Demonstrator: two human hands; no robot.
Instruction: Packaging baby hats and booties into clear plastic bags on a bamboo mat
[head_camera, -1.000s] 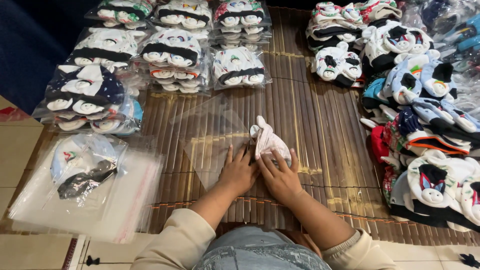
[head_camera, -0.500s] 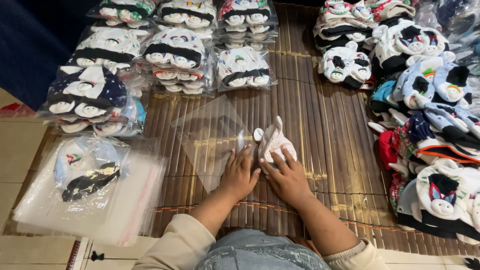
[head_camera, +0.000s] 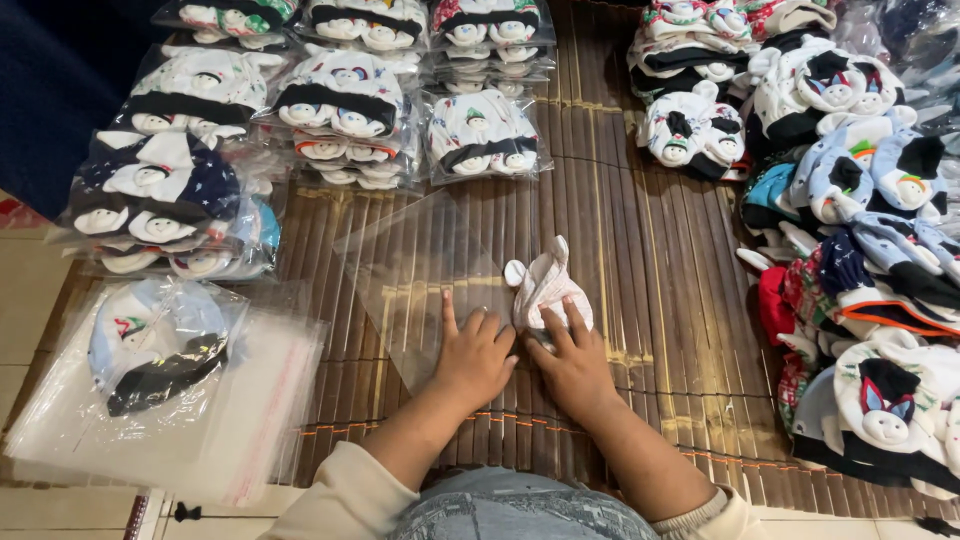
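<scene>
A small white patterned baby hat (head_camera: 547, 288) lies folded on the brown bamboo mat (head_camera: 640, 300). My right hand (head_camera: 572, 365) rests on its lower edge, fingers spread over the cloth. Left of the hat lies a clear plastic bag (head_camera: 415, 270), flat on the mat. My left hand (head_camera: 472, 355) presses down on the bag's near corner, right beside the hat. Both hands almost touch each other.
Bagged stacks of hats (head_camera: 340, 100) line the far left and back. Loose hats (head_camera: 860, 230) are piled along the right. A pile of clear bags (head_camera: 240, 420) with one filled bag (head_camera: 155, 345) on it lies at the near left, over the mat's edge onto floor tiles.
The hands and hat have stayed nearly in place. The left hand has flattened onto the bag; the view has shifted slightly.
</scene>
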